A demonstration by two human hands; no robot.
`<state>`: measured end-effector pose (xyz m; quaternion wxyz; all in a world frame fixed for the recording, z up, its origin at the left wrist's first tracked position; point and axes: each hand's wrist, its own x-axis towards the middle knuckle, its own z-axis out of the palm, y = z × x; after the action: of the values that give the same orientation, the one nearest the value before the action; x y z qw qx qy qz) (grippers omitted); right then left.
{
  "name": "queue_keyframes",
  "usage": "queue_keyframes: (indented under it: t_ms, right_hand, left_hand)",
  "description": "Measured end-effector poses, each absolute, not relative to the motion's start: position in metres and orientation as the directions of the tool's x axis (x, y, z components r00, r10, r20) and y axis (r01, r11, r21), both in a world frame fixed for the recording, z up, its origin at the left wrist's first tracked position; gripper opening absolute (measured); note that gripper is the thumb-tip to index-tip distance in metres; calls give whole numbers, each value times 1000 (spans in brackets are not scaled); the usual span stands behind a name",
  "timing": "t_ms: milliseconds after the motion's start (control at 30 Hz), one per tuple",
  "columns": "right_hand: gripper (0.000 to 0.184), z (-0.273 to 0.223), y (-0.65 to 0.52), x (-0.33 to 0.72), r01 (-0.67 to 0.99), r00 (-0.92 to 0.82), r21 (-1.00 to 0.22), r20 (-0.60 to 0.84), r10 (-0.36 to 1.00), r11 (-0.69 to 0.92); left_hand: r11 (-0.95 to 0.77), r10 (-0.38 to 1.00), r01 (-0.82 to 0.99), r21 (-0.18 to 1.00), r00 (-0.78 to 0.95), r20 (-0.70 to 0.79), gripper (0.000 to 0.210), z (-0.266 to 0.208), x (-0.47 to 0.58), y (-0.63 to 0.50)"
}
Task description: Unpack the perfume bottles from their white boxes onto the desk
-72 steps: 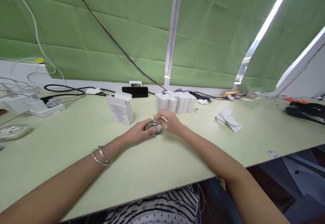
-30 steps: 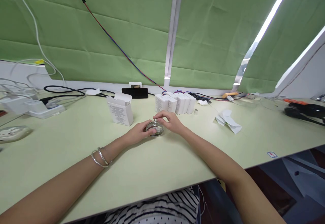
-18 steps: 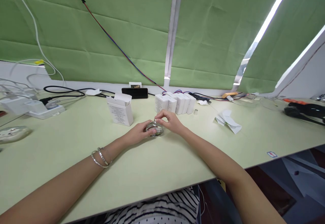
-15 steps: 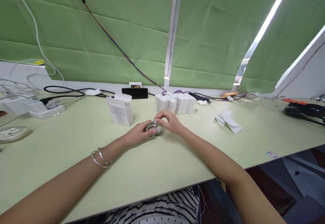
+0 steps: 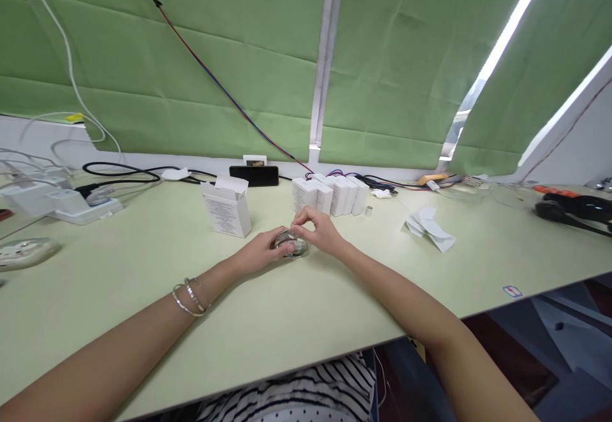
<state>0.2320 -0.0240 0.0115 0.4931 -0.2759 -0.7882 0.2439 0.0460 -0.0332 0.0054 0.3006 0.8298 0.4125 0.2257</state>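
A rounded clear-glass perfume bottle (image 5: 297, 248) stands on the table in front of me. My left hand (image 5: 262, 248) is wrapped round its left side, with the thumb across the front. At the bottle's neck my right hand (image 5: 319, 227) pinches the small spray top, which the fingers mostly hide. Behind the left hand stands a white printed carton (image 5: 226, 208) with its top flap raised. A small silver cap (image 5: 368, 211) sits apart on the right.
Several white boxes (image 5: 329, 194) stand in a row behind my hands. A black phone (image 5: 254, 175) leans at the back. Folded white paper (image 5: 429, 227) lies to the right. A power strip (image 5: 83, 208) with cables is at the left, and a black-and-orange device (image 5: 574, 208) at the far right.
Both hands keep their places on the bottle. Only the right fingers at the bottle's top have shifted very slightly.
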Motion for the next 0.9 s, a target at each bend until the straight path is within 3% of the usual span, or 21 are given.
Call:
queue_keyframes:
  t_ms: [200, 900]
  right_hand:
    - [21, 10, -25, 229, 207, -337, -622, 679, 652, 755]
    - [8, 24, -27, 242, 297, -458, -632, 563, 688, 716]
  left_hand:
    - [-492, 815, 544, 680, 562, 139, 49, 4, 45, -32]
    - [-458, 817, 518, 723, 565, 113, 49, 2, 45, -31]
